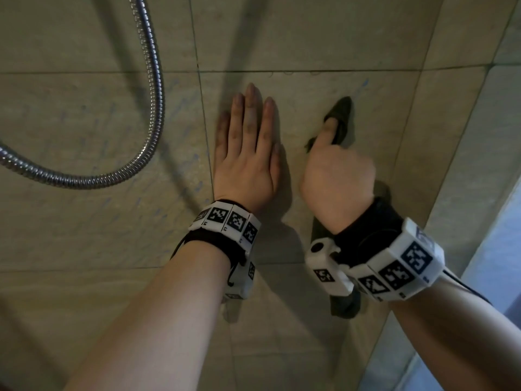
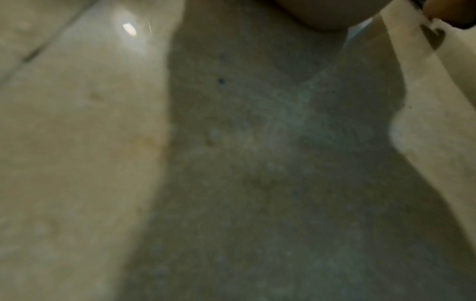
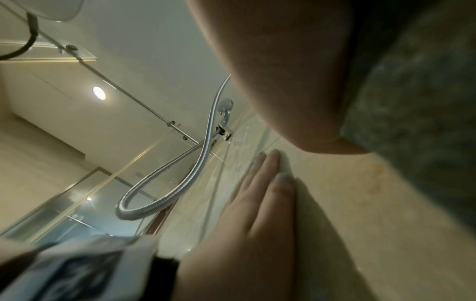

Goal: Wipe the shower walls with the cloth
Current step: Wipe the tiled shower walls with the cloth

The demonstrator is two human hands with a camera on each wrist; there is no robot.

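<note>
— Where's the cloth point(image 1: 339, 119) right now?

— In my right hand point(image 1: 337, 176), held against the wall point(image 1: 310, 46). My fingers are curled round it and my thumb lies along its near edge. One end pokes out above my fist in a narrow point; the other end hangs below my wrist, past the band point(image 1: 389, 266), and shows again under it.

— What does it look like?

— Dark, an olive or grey-green, bunched and creased rather than spread flat. From the right wrist camera it fills the right side of the view, mottled, with paler flecks in the weave point(image 3: 412, 101). I cannot tell whether it is wet.

— And your other hand?

— My left hand point(image 1: 248, 153) lies flat on the tile just beside the right, fingers straight and close together, pointing up, holding nothing. The right wrist camera sees it edge-on against the wall point(image 3: 257, 203).

— What about the wall itself?

— Large beige tiles with thin dark grout lines, faint bluish streaks here and there. My hands throw shadows on it. The left wrist camera gives only a blurred stretch of tile, half in shade.

— Anything else nearby?

— A metal hose point(image 1: 135, 153) loops down to the left of my left hand, well apart from it. Up along the wall the right wrist camera shows it leading to a chrome bracket point(image 3: 225, 128).
</note>
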